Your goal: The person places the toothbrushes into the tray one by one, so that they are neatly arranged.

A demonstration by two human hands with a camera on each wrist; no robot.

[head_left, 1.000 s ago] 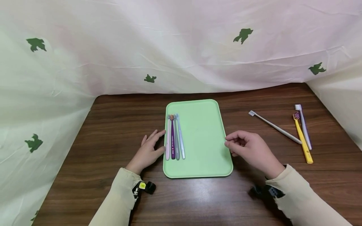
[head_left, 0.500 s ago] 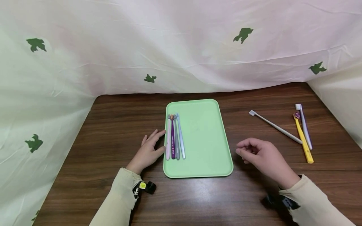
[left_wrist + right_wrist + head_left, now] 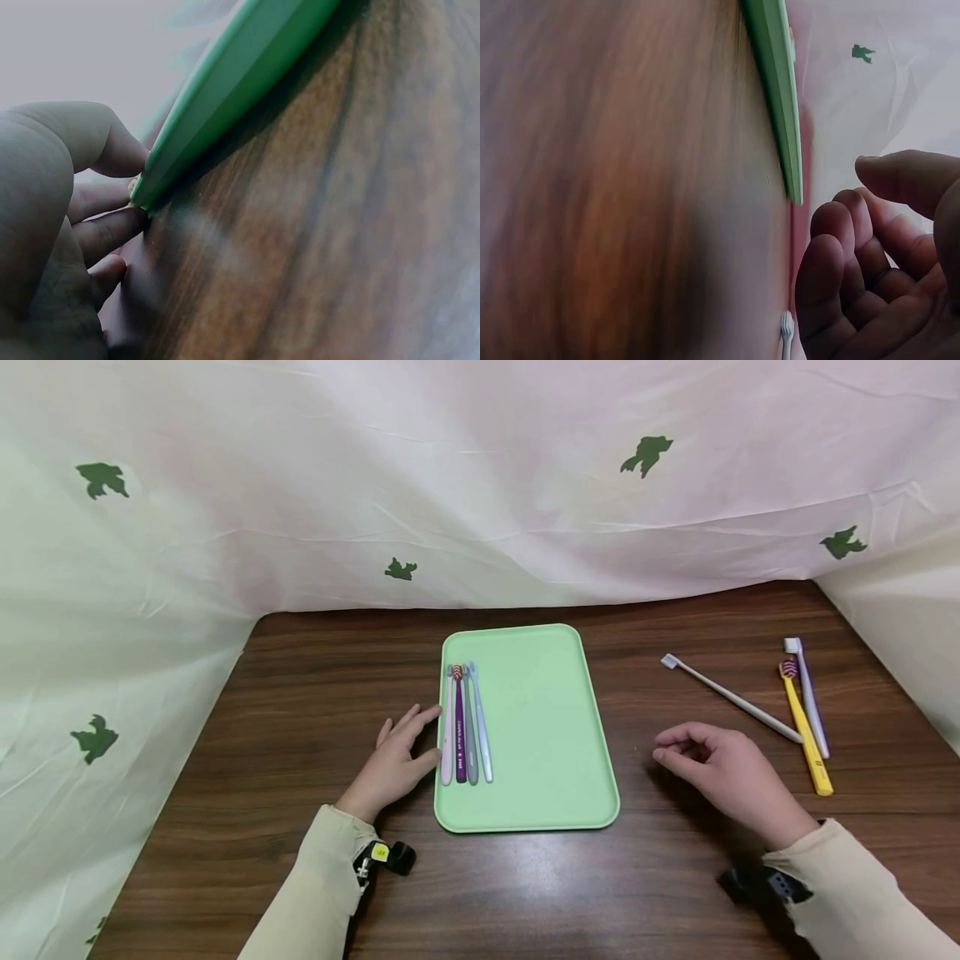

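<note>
My left hand (image 3: 392, 768) touches the left rim of a light green tray (image 3: 547, 743) with thumb and fingertips, fingers spread and relaxed. Side by side along that rim lie a pink toothbrush (image 3: 447, 739), a dark purple toothbrush (image 3: 459, 727), a grey toothbrush (image 3: 470, 743) and a light blue toothbrush (image 3: 482, 727). Right of the tray my right hand (image 3: 727, 781) hovers over the table, loosely curled and holding nothing. Beyond it lie a pale grey toothbrush (image 3: 738, 700), a yellow toothbrush (image 3: 804, 731) and a lavender toothbrush (image 3: 812, 702).
A dark brown wooden table (image 3: 315, 677) carries everything. White cloth (image 3: 480, 485) with green bird-like shapes hangs behind it and at both sides. The yellow toothbrush touches or nearly touches the end of the pale grey one.
My right hand has moved right, away from the tray's right rim and closer to the toothbrushes on the table. The left hand and the tray stay in place.
</note>
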